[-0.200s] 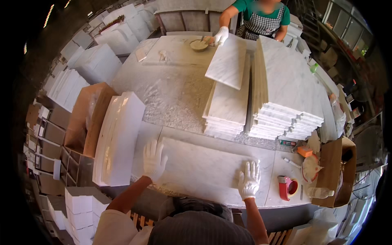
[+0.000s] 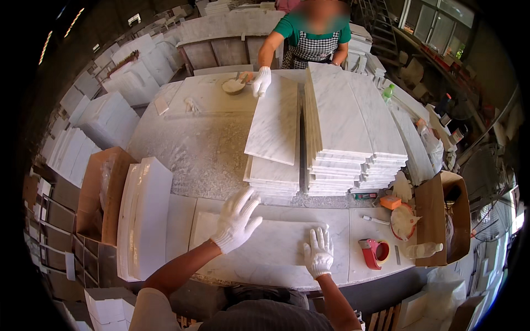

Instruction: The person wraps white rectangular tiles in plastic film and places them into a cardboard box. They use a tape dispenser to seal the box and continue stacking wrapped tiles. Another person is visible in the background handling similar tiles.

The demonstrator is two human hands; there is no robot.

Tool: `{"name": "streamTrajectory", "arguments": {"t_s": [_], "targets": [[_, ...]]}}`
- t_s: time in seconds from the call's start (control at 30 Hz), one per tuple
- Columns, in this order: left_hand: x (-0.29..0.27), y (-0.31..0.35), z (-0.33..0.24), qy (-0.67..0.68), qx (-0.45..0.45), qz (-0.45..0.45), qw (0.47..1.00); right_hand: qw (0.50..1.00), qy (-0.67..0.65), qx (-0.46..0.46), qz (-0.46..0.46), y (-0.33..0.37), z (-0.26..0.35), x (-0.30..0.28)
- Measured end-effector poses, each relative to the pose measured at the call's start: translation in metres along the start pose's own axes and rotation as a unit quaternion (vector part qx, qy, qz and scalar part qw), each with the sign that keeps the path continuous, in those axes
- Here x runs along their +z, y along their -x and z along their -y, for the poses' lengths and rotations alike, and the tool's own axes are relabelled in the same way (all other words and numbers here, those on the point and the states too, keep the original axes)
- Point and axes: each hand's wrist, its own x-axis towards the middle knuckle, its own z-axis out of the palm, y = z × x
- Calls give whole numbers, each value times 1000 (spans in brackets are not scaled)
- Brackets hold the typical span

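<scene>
A white marble slab [image 2: 279, 243] with faint grey veins lies flat before me on the near strip of the table. My right hand [image 2: 319, 252], in a white knit glove, rests on its right end with fingers spread. Gloved likewise, my left hand [image 2: 238, 222] is over the slab's far left part, fingers apart and holding nothing. Whether it touches the slab I cannot tell. Just beyond stands a stack of marble tiles [image 2: 270, 185]; a co-worker's gloved hand [image 2: 261, 83] grips the far corner of the top tile [image 2: 274, 124].
A taller marble stack [image 2: 339, 118] stands at the far right. Right of the slab are a red tape dispenser [image 2: 371, 255], a plastic bottle [image 2: 424, 250], a bowl [image 2: 402, 222] and a carton [image 2: 439, 209]. On the left stand white foam boards [image 2: 152, 220] and another carton [image 2: 91, 204].
My left hand has moved right and away from me, off the slab's left end. My right hand stays on the right end. The whole view has shifted, showing more of the far side.
</scene>
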Motion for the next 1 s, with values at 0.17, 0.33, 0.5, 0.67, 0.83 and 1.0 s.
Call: {"name": "streamTrajectory", "arguments": {"t_s": [0.17,0.33,0.5,0.67,0.83,1.0], "targets": [[22,-171,-80,7,238,-27,971,1000,2,30,-2,2,-8,-1],[69,-265,-116,-76,298,32,951,999,-21,9,-32,3,-6,1],[88,-316,-138,-142,268,180,936,998,-39,16,-37,4,-10,4],[83,-328,-138,-174,296,209,916,997,-46,0,-55,-1,-5,-12],[80,-335,-145,-168,284,255,909,996,-64,-11,-57,-6,-4,-7],[42,-329,-119,-100,233,336,907,999,-42,2,-33,-6,-7,-8]]}}
